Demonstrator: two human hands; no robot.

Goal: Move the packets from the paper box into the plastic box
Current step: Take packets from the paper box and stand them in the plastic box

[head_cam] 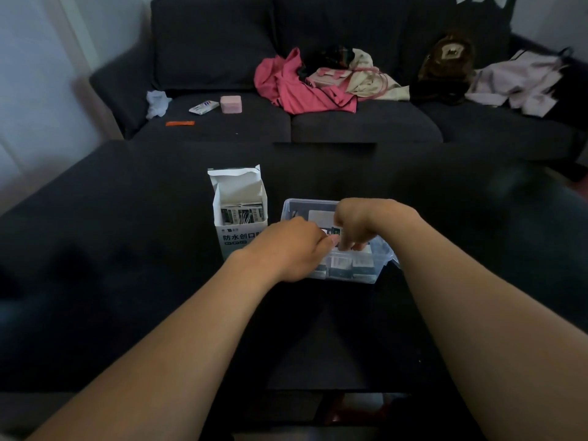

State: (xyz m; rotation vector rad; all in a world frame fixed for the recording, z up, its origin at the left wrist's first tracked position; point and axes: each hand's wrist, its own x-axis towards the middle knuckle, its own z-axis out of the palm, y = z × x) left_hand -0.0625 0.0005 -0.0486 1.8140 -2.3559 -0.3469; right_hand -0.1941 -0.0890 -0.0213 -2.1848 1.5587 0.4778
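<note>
Both hands over the plastic box (pixel 346 272) mid-bench. Left hand (pixel 292 249) and right hand (pixel 359 224) have fingers curled down onto a packet (pixel 332 232) at the box's top — looks like a shared pinch, grip partly hidden. More packets (pixel 343 268) already stacked inside.

Paper box (pixel 238 211) stands upright just left, touching or nearly so, with packets left in it (pixel 241 214).

Risk: left forearm sweeps back and tips the tall paper box — it's narrow and light. The packet could also snag on the rim and land on the bench (pixel 127 249).

Bench is dark, matte. Behind it: dark sofa (pixel 366 122) with clothes (pixel 299 87) and a bag (pixel 445 62).
</note>
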